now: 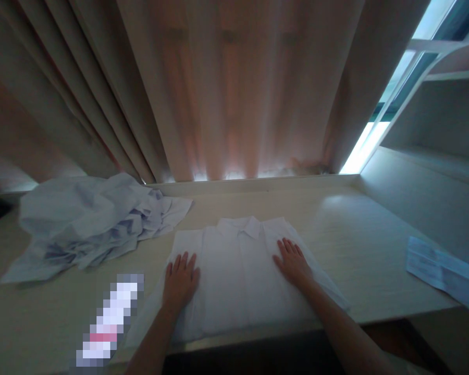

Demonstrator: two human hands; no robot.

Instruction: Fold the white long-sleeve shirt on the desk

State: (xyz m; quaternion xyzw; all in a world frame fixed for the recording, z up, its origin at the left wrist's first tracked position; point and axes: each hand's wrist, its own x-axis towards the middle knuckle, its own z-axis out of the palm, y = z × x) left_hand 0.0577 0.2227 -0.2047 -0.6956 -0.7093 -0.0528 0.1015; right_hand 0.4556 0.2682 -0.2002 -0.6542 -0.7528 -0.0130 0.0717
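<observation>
A white collared shirt (238,281) lies spread flat on the pale desk, its collar toward the far side and its lower part at the near edge. My left hand (181,278) rests flat on the shirt's left side, fingers stretched out and slightly apart. On the right side of the shirt, below the shoulder, my right hand (294,262) lies flat with fingers extended. Neither hand grips the cloth. The shirt's outer parts slant outward beneath both forearms, which partly cover them.
A crumpled heap of white cloth (89,219) sits at the desk's left. Near it is a blurred-out, pixelated object (109,320). A folded printed paper (441,268) lies at the right, by a white shelf panel (426,192). Brown curtains (250,94) hang behind the desk (355,245).
</observation>
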